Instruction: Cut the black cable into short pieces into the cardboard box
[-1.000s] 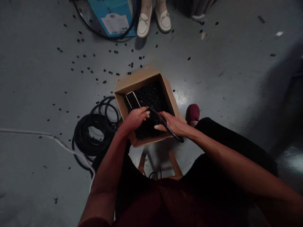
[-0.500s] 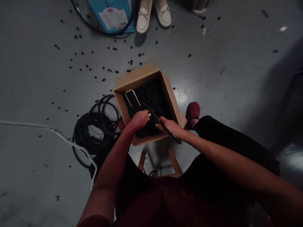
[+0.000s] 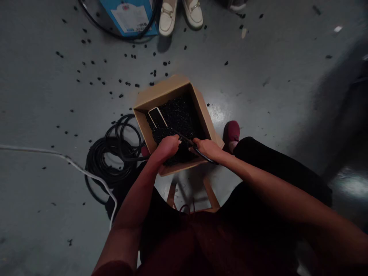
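A cardboard box (image 3: 201,107) sits on a wooden stool in front of me, filled with several small black pieces (image 3: 181,115). A phone (image 3: 157,117) leans in its left corner. My left hand (image 3: 166,147) is closed over the black pieces at the box's near edge; what it grips is hidden. My right hand (image 3: 207,148) is closed around a thin black tool (image 3: 198,151), whose tip points toward my left hand.
A coil of black cable (image 3: 115,153) lies left of the box, with a white cord (image 3: 71,165) crossing the floor. Several black pieces litter the grey floor. A blue box (image 3: 129,17) and another person's white shoes (image 3: 178,13) are at the top. My red shoe (image 3: 231,132) is right of the box.
Both hands have drawn closer together over the box's near edge, and the tool has tilted flatter. The view has shifted slightly, so everything sits a little higher and further left.
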The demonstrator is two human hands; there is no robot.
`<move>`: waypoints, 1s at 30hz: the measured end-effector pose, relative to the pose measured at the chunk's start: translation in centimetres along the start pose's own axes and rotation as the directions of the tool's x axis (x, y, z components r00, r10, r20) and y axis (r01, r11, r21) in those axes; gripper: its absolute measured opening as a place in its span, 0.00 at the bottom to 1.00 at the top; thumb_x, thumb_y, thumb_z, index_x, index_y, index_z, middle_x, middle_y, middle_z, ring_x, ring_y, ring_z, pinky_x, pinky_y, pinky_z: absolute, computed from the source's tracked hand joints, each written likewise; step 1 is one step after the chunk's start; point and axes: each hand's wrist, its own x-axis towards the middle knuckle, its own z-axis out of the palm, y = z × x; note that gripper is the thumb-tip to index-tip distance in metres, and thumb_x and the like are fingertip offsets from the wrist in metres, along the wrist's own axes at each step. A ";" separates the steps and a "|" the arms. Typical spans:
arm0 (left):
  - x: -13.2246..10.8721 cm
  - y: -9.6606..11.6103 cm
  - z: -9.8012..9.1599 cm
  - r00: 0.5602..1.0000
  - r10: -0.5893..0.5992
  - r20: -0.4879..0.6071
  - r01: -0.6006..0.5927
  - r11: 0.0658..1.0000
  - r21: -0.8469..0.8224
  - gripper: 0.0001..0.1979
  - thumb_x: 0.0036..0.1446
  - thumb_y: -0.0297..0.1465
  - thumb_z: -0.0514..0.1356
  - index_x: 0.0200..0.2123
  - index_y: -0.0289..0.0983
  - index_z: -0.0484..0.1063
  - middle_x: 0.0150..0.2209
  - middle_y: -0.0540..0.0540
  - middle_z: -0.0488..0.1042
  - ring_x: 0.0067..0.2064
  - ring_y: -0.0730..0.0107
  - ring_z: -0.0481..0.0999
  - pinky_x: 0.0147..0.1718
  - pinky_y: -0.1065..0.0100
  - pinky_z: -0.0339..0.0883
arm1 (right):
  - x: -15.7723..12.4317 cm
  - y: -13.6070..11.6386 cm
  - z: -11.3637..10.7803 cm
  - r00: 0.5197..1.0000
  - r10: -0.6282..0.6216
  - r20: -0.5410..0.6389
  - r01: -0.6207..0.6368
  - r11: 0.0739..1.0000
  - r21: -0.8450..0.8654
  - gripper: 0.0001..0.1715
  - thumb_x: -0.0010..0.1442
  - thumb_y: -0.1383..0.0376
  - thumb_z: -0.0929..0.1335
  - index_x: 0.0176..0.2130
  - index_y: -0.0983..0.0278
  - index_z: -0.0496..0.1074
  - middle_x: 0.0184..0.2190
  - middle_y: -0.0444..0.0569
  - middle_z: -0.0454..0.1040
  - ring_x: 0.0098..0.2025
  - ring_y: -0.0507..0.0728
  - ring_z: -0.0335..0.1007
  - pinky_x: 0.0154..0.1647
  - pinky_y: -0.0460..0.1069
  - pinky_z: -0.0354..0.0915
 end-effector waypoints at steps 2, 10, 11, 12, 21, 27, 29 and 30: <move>-0.6 0.5 -1.0 0.993 0.053 -0.109 -0.061 0.996 -0.064 0.13 0.64 0.29 0.50 0.46 0.33 0.71 0.46 0.38 0.76 0.47 0.61 0.75 0.46 0.65 0.66 | 0.0 0.0 -1.2 0.996 -0.017 -0.083 0.022 0.998 0.064 0.22 0.64 0.52 0.63 0.50 0.63 0.66 0.38 0.56 0.78 0.41 0.63 0.75 0.37 0.49 0.61; -2.1 1.8 -4.4 0.855 0.060 -0.515 -0.188 0.962 -0.199 0.11 0.61 0.31 0.52 0.40 0.36 0.72 0.41 0.43 0.74 0.45 0.61 0.72 0.48 0.61 0.65 | -0.4 -1.8 -4.8 0.893 -0.135 -0.429 0.337 0.832 0.440 0.32 0.53 0.60 0.70 0.55 0.63 0.62 0.42 0.50 0.74 0.41 0.60 0.71 0.42 0.53 0.64; -2.2 2.0 -4.6 0.841 0.057 -0.538 -0.206 0.953 -0.221 0.10 0.61 0.32 0.53 0.40 0.36 0.72 0.40 0.43 0.74 0.44 0.62 0.72 0.47 0.62 0.65 | -0.4 -2.0 -5.1 0.874 -0.144 -0.464 0.377 0.803 0.461 0.32 0.52 0.60 0.70 0.55 0.63 0.62 0.42 0.50 0.74 0.42 0.60 0.70 0.44 0.54 0.64; -2.2 2.2 -4.7 0.824 0.052 -0.564 -0.226 0.944 -0.243 0.10 0.60 0.32 0.53 0.40 0.36 0.72 0.39 0.44 0.74 0.43 0.62 0.72 0.46 0.62 0.65 | -0.3 -2.1 -5.3 0.857 -0.151 -0.492 0.414 0.770 0.486 0.33 0.52 0.60 0.70 0.55 0.63 0.62 0.42 0.50 0.73 0.43 0.60 0.70 0.45 0.55 0.64; -1.9 4.1 -5.5 0.730 0.053 -0.682 -0.347 0.887 -0.303 0.09 0.60 0.31 0.54 0.38 0.37 0.73 0.38 0.45 0.75 0.41 0.65 0.72 0.44 0.63 0.66 | 0.3 -2.9 -5.2 0.843 -0.185 -0.505 0.514 0.551 0.658 0.27 0.56 0.57 0.68 0.53 0.61 0.62 0.37 0.47 0.71 0.37 0.56 0.69 0.38 0.52 0.68; -1.4 4.1 -5.1 0.600 0.019 -0.800 -0.351 0.905 -0.241 0.10 0.62 0.32 0.54 0.44 0.38 0.71 0.42 0.44 0.74 0.46 0.63 0.72 0.49 0.60 0.65 | 0.0 -3.8 -5.7 0.839 -0.096 -0.535 0.448 0.679 0.581 0.21 0.60 0.55 0.65 0.51 0.60 0.64 0.35 0.47 0.72 0.39 0.57 0.69 0.37 0.50 0.66; -2.1 4.8 -4.7 0.488 0.065 -0.870 -0.374 0.917 -0.141 0.11 0.63 0.33 0.53 0.46 0.38 0.70 0.44 0.43 0.73 0.49 0.62 0.71 0.51 0.59 0.63 | 0.4 -3.7 -5.8 0.848 -0.090 -0.522 0.397 0.761 0.514 0.18 0.62 0.55 0.64 0.50 0.59 0.65 0.34 0.48 0.72 0.40 0.59 0.70 0.38 0.51 0.65; -2.5 5.3 -4.3 0.444 0.131 -0.887 -0.391 0.918 -0.060 0.11 0.63 0.34 0.53 0.45 0.37 0.70 0.45 0.42 0.73 0.49 0.61 0.70 0.51 0.58 0.63 | 0.7 -3.6 -5.8 0.852 -0.089 -0.516 0.370 0.799 0.474 0.16 0.63 0.56 0.62 0.48 0.59 0.67 0.34 0.48 0.73 0.41 0.60 0.70 0.38 0.52 0.65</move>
